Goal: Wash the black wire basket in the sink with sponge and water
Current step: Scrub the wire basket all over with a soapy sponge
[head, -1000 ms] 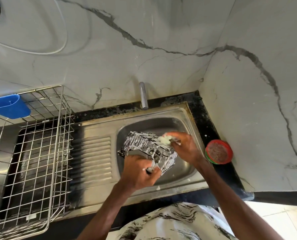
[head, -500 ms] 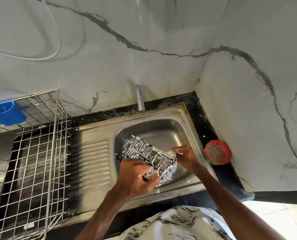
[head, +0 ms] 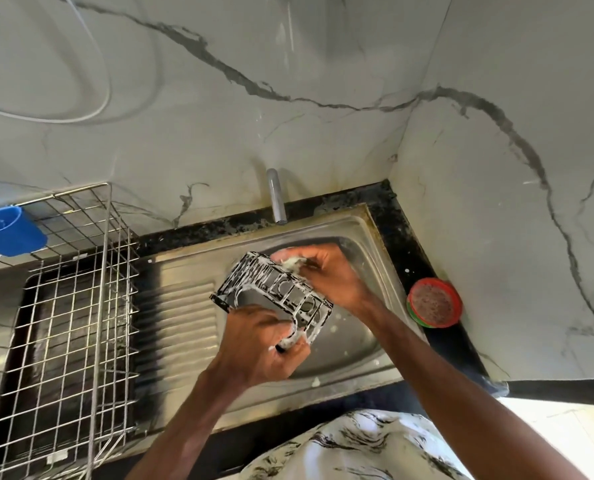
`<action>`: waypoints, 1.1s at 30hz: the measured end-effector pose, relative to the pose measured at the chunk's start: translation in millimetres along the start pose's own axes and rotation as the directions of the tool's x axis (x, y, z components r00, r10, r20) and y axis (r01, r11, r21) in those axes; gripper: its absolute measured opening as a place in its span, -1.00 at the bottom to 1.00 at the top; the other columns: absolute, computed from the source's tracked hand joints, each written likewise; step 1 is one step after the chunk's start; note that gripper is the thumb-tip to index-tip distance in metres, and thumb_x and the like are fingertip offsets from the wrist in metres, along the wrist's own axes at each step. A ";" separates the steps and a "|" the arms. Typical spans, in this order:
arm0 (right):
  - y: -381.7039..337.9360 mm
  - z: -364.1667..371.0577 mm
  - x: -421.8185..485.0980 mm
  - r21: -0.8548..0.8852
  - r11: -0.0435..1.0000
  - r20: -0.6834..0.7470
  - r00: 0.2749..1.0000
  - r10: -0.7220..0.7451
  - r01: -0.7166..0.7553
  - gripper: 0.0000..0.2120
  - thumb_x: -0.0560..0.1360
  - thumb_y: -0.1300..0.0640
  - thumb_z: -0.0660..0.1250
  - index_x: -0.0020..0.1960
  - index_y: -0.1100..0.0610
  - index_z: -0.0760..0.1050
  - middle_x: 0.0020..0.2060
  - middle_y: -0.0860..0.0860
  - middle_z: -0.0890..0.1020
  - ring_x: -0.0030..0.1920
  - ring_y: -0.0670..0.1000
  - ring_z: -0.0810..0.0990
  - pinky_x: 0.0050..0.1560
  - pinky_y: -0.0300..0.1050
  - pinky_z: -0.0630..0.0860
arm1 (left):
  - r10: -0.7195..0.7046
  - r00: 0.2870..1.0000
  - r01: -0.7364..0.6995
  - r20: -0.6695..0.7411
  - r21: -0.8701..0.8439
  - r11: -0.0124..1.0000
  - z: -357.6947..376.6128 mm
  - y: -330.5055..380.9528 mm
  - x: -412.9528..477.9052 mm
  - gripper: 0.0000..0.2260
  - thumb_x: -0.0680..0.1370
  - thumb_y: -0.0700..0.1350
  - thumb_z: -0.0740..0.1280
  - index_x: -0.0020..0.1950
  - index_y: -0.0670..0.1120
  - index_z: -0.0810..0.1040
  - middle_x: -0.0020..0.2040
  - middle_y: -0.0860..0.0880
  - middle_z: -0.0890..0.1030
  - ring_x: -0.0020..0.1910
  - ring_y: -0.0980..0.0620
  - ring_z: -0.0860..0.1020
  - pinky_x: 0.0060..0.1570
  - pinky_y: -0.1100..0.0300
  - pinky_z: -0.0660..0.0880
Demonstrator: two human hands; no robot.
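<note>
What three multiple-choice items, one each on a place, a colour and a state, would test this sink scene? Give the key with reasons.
1. Where does the red-rimmed dish stand?
A. on the floor
B. on the black counter right of the sink
C. on a shelf

2. What colour is the holder hung on the drying rack?
A. yellow
B. white
C. blue

3. In what state is the black wire basket?
A. coated in soap foam, held over the sink
B. dry, put away
C. lying flat under water

Key:
B, the dish sits on the dark strip beside the sink's right rim.
C, its plastic is plainly blue.
A, the left hand grips the foamy basket while the right hand holds the sponge to it.
</note>
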State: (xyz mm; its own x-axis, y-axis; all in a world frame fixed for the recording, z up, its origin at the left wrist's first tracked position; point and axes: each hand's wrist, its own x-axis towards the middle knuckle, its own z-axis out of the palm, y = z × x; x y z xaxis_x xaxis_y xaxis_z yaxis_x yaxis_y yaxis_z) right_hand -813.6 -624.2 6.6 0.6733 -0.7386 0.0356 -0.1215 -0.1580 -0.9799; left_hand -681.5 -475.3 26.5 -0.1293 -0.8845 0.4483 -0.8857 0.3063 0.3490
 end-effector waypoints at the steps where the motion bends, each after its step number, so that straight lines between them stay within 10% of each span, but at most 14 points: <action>1: -5.8 -0.2 1.7 0.021 0.999 0.033 0.999 -0.025 0.024 -0.66 0.53 0.48 0.28 0.21 0.24 0.63 0.18 0.03 0.68 0.22 0.08 0.66 0.25 0.05 0.58 | 0.007 1.000 -0.007 -0.007 0.009 1.000 -0.6 -2.1 -0.6 -0.69 0.33 -0.07 0.48 -0.50 -0.06 0.40 -0.56 0.05 0.41 -0.57 0.02 0.41 -0.50 0.23 0.37; 6: 16.7 -10.6 12.4 -0.141 0.984 0.022 0.993 0.114 -0.110 -0.65 0.53 0.52 0.24 0.19 0.28 0.64 0.16 0.01 0.65 -0.15 -0.12 0.73 -0.17 -0.16 0.67 | -0.001 1.000 0.001 0.020 0.022 1.000 2.0 -5.4 -0.2 -0.71 0.33 -0.03 0.48 -0.48 -0.08 0.46 -0.54 0.05 0.46 -0.54 0.02 0.46 -0.45 0.25 0.39; 9: 41.3 -11.5 20.2 -0.310 0.925 0.006 0.972 0.234 -0.220 -0.67 0.53 0.44 0.34 0.13 0.10 0.68 0.14 0.00 0.70 -0.07 -0.05 0.73 -0.03 0.23 0.66 | 0.002 0.998 -0.003 0.058 0.018 1.000 8.1 -2.3 -0.6 -0.71 0.33 0.00 0.48 -0.47 -0.08 0.46 -0.55 0.04 0.45 -0.55 0.00 0.45 -0.43 0.26 0.38; 13: 16.2 -4.4 24.1 -0.246 0.954 0.022 0.983 0.182 -0.172 -0.72 0.54 0.42 0.35 0.17 0.18 0.66 0.14 0.03 0.70 -0.12 -0.28 0.68 -0.11 -0.25 0.64 | 0.021 0.996 -0.027 0.091 0.062 0.998 11.7 -4.8 -1.9 -0.72 0.32 0.00 0.49 -0.47 -0.08 0.47 -0.57 0.03 0.44 -0.57 0.00 0.44 -0.31 0.31 0.23; 17: -10.8 -1.7 14.7 -0.098 0.995 0.024 0.999 0.035 -0.033 -0.71 0.53 0.49 0.32 0.21 0.32 0.60 0.17 0.11 0.67 0.09 -0.19 0.68 0.12 -0.31 0.58 | 0.052 0.993 -0.058 0.103 0.056 0.997 9.5 -7.7 0.8 -0.71 0.28 -0.02 0.51 -0.49 -0.09 0.45 -0.58 0.02 0.41 -0.58 -0.01 0.42 -0.38 0.31 0.28; 24: 18.8 -13.6 20.1 -0.144 0.974 0.027 0.984 0.178 -0.173 -0.69 0.58 0.46 0.26 0.27 0.28 0.58 0.09 -0.02 0.69 -0.57 -0.19 0.38 -0.57 -0.39 0.28 | 0.181 0.958 -0.184 0.221 -0.006 0.983 22.7 -9.6 0.8 -0.67 0.37 0.02 0.44 -0.51 -0.07 0.43 -0.61 0.04 0.34 -0.60 0.01 0.37 -0.39 0.27 0.42; 27: 34.3 -22.6 12.2 -0.223 0.934 0.024 0.957 0.290 -0.278 -0.69 0.58 0.50 0.21 0.27 0.36 0.55 -0.13 -0.16 0.72 -0.47 -0.18 0.48 -0.47 -0.42 0.38 | 0.186 0.957 -0.183 0.225 -0.031 0.983 28.0 -10.5 -0.7 -0.65 0.37 0.02 0.47 -0.50 -0.07 0.42 -0.61 0.04 0.33 -0.60 0.01 0.36 -0.40 0.26 0.41; 31: 65.3 -22.2 -11.2 -0.249 0.902 -0.045 0.934 0.354 -0.354 -0.62 0.55 0.49 0.21 0.15 0.16 0.66 0.20 0.02 0.66 0.06 -0.12 0.70 0.13 0.03 0.65 | 0.163 0.969 -0.157 0.187 -0.044 0.987 24.4 -11.1 0.8 -0.65 0.32 0.00 0.51 -0.50 -0.08 0.40 -0.59 0.04 0.36 -0.59 0.01 0.38 -0.40 0.27 0.38; 33: 67.6 -18.1 -25.0 -0.272 0.869 -0.056 0.908 0.415 -0.414 -0.60 0.54 0.51 0.21 0.22 0.19 0.63 0.25 0.02 0.62 -0.03 -0.19 0.70 -0.01 -0.20 0.66 | 0.128 0.981 -0.120 0.143 -0.061 0.991 21.8 -16.4 2.6 -0.65 0.31 -0.03 0.51 -0.50 -0.08 0.39 -0.58 0.04 0.37 -0.59 0.01 0.39 -0.40 0.29 0.33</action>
State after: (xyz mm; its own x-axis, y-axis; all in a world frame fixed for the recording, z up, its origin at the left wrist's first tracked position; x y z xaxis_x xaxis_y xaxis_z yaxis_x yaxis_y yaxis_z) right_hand -851.8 -628.3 -57.0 0.5200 -0.7729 -0.3635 -0.5827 -0.0099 -0.8126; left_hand -677.0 -490.3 3.9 -0.3039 -0.8794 0.3665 -0.8351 0.4310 0.3418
